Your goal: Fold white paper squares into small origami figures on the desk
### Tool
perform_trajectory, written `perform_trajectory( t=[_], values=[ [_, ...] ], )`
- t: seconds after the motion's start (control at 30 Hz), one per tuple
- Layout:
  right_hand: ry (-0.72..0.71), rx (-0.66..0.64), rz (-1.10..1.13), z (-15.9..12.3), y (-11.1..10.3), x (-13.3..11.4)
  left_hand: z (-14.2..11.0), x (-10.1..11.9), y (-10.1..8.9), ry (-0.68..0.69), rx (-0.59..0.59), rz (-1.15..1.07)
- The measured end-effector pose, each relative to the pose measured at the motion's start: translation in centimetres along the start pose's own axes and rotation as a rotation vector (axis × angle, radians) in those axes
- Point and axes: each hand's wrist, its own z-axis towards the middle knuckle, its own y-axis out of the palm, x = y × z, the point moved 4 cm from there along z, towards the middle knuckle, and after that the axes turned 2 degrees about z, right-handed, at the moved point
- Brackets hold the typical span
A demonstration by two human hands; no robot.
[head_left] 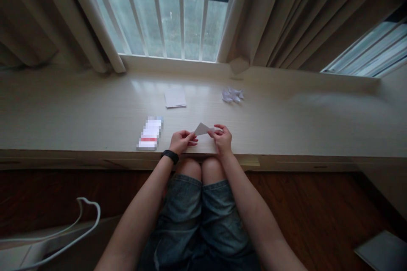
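White folded paper (pixel 201 128), one triangular piece, is above the front edge of the desk (pixel 295 123), between two hands. The left hand (pixel 182 141) grips its left corner in closed fingers; the right hand (pixel 222 139) pinches the other side, and the fingers cover both ends.

From the paper, one stack of white sheets (pixel 175 98) lies at eleven o'clock, its sheets too close to count. Between one and two o'clock sits one cluster of small folded pieces (pixel 233 95), overlapping, so their number is unclear. At nine o'clock lies one pixelated panel (pixel 150 134) with a red stripe, its content unreadable.

Towards twelve o'clock stands a window (pixel 171 21) with five white bars, cut off above, curtains (pixel 280 12) flanking it. A white looped frame (pixel 95 216) between seven and eight and a pale slab (pixel 383 250) at four are both cropped.
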Motion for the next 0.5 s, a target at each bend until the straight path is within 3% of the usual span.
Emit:
perform_trajectory(
  t=[0.17, 0.23, 0.37, 0.43, 0.5],
  values=[
    [0.004, 0.196, 0.142, 0.6, -1.9, -0.1, 0.4, -0.4, -0.5, -0.001, 0.043, -0.105],
    [-0.003, 0.103, 0.121, 0.4, -1.5, -0.4, 0.5, -0.4, -0.6, -0.008, 0.056, -0.158],
    [0.01, -0.284, -0.102, -0.6, 1.3, -0.8, 0.4, -0.2, -0.4, -0.009, 0.042, -0.147],
    [-0.002, -0.336, -0.228, -0.9, 2.2, -0.9, 0.2, -0.1, -0.2, -0.004, 0.028, -0.097],
    [-0.031, -0.29, -0.278, -0.9, 2.5, -1.1, 0.1, 0.0, 0.0, 0.008, 0.016, -0.048]
  ],
)
